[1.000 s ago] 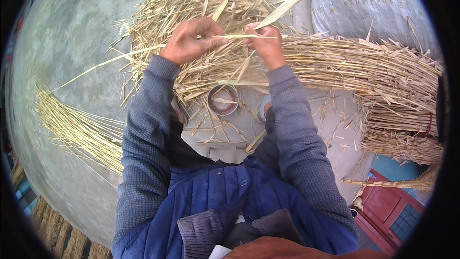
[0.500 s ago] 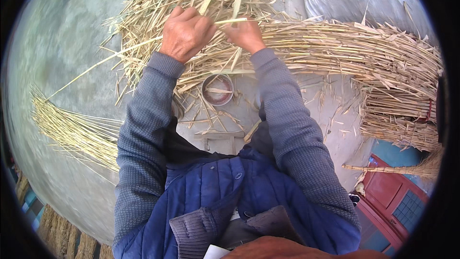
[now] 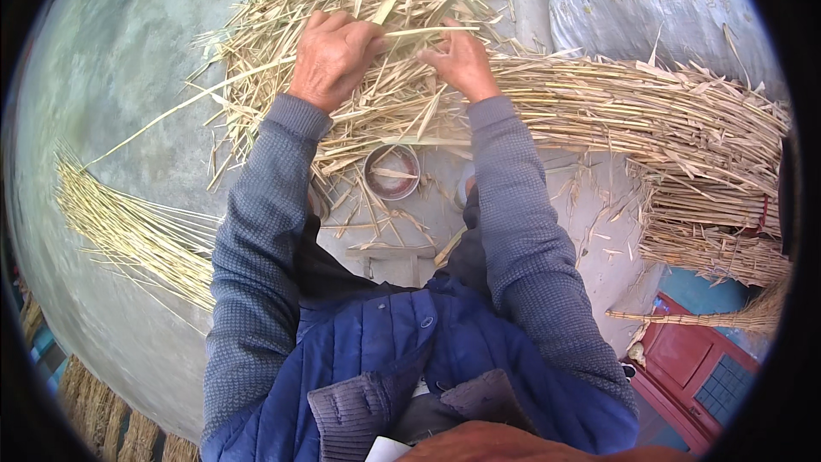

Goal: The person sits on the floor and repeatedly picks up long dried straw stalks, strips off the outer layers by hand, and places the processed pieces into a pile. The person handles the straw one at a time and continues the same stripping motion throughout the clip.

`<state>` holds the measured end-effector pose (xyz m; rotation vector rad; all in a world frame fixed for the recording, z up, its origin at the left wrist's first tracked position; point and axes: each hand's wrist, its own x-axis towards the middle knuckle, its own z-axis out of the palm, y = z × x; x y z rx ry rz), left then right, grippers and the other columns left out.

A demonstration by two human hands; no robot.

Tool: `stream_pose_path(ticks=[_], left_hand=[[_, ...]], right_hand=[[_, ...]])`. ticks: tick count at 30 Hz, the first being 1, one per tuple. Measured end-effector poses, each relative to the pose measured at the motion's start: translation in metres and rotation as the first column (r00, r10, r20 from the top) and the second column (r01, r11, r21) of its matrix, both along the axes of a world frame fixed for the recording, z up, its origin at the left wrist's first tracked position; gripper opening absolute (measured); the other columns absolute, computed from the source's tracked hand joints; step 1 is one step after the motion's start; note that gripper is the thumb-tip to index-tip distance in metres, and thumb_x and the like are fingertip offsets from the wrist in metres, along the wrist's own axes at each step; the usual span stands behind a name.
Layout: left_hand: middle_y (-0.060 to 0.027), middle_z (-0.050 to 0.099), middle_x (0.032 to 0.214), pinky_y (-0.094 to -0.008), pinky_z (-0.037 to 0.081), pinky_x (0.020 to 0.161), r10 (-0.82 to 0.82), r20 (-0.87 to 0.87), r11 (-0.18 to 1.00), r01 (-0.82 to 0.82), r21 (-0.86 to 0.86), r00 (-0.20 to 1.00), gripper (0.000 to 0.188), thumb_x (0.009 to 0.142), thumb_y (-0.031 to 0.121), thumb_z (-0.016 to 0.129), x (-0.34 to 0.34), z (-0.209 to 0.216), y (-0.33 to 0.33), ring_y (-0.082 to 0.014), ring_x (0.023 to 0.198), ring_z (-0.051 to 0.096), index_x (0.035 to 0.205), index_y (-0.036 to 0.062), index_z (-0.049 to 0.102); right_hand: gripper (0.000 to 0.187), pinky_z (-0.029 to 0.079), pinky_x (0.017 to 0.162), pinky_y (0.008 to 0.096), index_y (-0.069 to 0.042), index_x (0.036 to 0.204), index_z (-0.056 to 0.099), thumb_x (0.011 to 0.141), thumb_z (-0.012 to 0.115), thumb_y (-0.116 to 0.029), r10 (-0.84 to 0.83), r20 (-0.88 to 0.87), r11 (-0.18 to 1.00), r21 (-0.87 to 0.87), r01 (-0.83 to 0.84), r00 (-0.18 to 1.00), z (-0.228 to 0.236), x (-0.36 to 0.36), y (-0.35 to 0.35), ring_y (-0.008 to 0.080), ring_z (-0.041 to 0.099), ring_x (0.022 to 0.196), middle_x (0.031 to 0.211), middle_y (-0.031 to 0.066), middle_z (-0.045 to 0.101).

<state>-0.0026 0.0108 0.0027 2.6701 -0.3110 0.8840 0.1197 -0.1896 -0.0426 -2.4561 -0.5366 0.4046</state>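
Both arms reach forward over the loose straw pile point(image 3: 342, 0); the left hand point(image 3: 333, 56) curls knuckles-up, fingers closed on a pale reed stalk point(image 3: 432, 31), while the right hand point(image 3: 462, 60) seems to pinch the same stalk, though its fingertips are hard to see; a white printed sack point(image 3: 658, 8) with a blue-green band sits upper right

Concrete floor point(image 3: 111, 60) w/ loose straw heap point(image 3: 342, 0), reed bundles point(image 3: 667, 120), stalk sheaf point(image 3: 128, 222), small round tin point(image 3: 392, 173), white sack point(image 3: 658, 8).
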Motion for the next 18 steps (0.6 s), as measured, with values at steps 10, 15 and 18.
stream_pose_path(ticks=[10,15,18], left_hand=[[-0.0043,0.071,0.083,-0.0295,0.052,0.071,-0.115,-0.327,0.743,-0.138,-0.656,0.938,0.014,0.092,0.017,0.072,0.002,-0.004,0.003,-0.0149,0.076,0.064,0.094,0.0032,0.070],[-0.0108,0.075,0.094,-0.0226,0.057,0.075,-0.111,-0.160,0.264,-0.126,-0.956,0.981,0.015,0.096,0.011,0.069,0.004,0.001,0.024,-0.0110,0.081,0.070,0.100,-0.0024,0.064],[-0.0102,0.075,0.094,-0.0379,0.051,0.089,0.259,-0.339,0.824,-0.390,-0.411,0.905,0.028,0.093,0.026,0.071,0.000,0.001,0.045,-0.0235,0.090,0.069,0.103,0.0005,0.064]], right_hand=[[0.022,0.059,0.074,0.0268,0.003,0.110,0.067,0.097,0.067,-0.014,0.181,-0.173,0.645,0.764,0.016,0.968,0.054,-0.025,-0.009,0.0150,0.072,0.083,0.093,0.0108,0.074],[0.020,0.059,0.070,0.0252,0.003,0.106,0.066,0.098,0.066,-0.015,0.170,-0.199,0.629,0.775,0.049,0.965,0.047,-0.025,-0.014,0.0140,0.072,0.080,0.093,0.0109,0.073],[0.019,0.059,0.070,0.0251,0.003,0.106,0.066,0.098,0.065,-0.014,0.157,-0.218,0.660,0.748,0.062,0.963,0.046,-0.028,-0.014,0.0138,0.072,0.080,0.092,0.0111,0.073]])
